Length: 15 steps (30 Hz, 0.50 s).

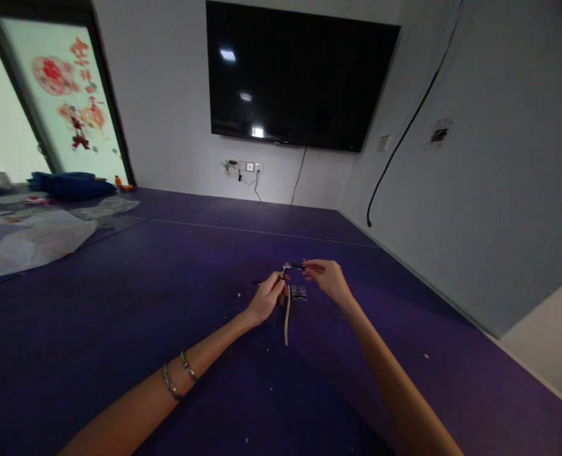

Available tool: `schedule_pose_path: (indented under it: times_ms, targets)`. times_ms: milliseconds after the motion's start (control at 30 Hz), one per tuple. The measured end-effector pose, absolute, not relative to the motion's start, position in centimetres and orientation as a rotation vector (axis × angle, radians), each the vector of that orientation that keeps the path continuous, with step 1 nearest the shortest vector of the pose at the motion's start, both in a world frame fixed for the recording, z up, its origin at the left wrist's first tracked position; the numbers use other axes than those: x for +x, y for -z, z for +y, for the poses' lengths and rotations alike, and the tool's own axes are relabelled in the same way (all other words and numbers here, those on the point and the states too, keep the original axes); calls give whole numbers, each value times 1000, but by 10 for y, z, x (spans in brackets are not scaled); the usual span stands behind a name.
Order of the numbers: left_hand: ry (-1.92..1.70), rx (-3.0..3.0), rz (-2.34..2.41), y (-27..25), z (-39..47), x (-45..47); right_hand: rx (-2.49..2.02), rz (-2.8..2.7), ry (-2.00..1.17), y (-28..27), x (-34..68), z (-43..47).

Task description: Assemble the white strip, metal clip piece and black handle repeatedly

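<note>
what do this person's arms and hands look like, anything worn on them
The left hand and right hand wear no gloves, and no sleeves show on either forearm. Two dull, metallic-looking bracelets circle the left forearm; the right forearm has none in view.

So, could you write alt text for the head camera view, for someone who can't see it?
A left hand grips a small item and a right hand pinches a dark piece, close together over a purple floor, near a pale strip and a small packet. Behind, a big dark TV hangs on the wall.
</note>
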<state>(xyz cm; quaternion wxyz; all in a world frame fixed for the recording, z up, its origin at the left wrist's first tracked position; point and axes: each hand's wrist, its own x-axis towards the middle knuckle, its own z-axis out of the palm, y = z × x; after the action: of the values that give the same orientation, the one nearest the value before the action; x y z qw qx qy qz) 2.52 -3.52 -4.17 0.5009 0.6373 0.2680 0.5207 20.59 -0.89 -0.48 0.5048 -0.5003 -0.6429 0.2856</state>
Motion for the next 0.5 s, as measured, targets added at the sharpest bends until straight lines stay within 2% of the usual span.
schedule_pose_path:
  times_ms: [500]
  targets:
    - [-1250,1667,627,44,-47,31,-1017,-1756,-684,-29,189,-39]
